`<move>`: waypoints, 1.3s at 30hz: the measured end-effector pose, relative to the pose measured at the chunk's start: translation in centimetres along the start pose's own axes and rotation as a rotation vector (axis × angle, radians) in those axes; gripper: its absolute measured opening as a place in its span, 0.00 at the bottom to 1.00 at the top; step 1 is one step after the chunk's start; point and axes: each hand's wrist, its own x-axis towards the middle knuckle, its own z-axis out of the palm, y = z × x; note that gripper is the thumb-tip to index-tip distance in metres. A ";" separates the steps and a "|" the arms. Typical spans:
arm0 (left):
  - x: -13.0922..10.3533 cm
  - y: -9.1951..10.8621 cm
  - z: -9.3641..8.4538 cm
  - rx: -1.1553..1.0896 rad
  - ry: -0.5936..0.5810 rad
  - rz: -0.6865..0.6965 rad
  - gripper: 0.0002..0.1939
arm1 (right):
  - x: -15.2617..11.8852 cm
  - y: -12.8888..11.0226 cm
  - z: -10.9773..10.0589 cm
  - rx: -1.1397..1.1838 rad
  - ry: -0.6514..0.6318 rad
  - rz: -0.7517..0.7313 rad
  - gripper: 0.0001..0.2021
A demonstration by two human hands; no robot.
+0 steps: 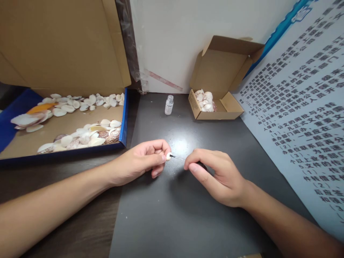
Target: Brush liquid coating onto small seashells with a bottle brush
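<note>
Between the thumb and fingers of my left hand (149, 157) is a small white shell (168, 156). My right hand (215, 175) is closed around the dark handle of a thin brush (177, 157), whose dark tip touches the shell or lies right at it. Most of the handle is hidden by my fingers. Behind the hands, a small clear glass bottle (168, 105) with a label stands upright and uncapped on the dark grey mat (158, 222).
At the left lies an open blue box (123, 122) with many shells along its sides. A small open cardboard box (220, 115) holding white shells stands at the back right. A large sheet with printed text (303, 118) runs along the right.
</note>
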 end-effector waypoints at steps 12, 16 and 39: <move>0.0 0.0 -0.1 -0.054 -0.006 -0.007 0.09 | 0.1 0.0 -0.1 0.018 -0.003 -0.042 0.08; 0.0 0.0 -0.1 -0.055 -0.009 -0.008 0.10 | 0.2 0.1 0.0 0.011 -0.004 -0.035 0.08; 0.0 0.1 0.0 -0.147 -0.004 -0.041 0.07 | 0.1 0.1 0.0 0.010 -0.048 -0.039 0.07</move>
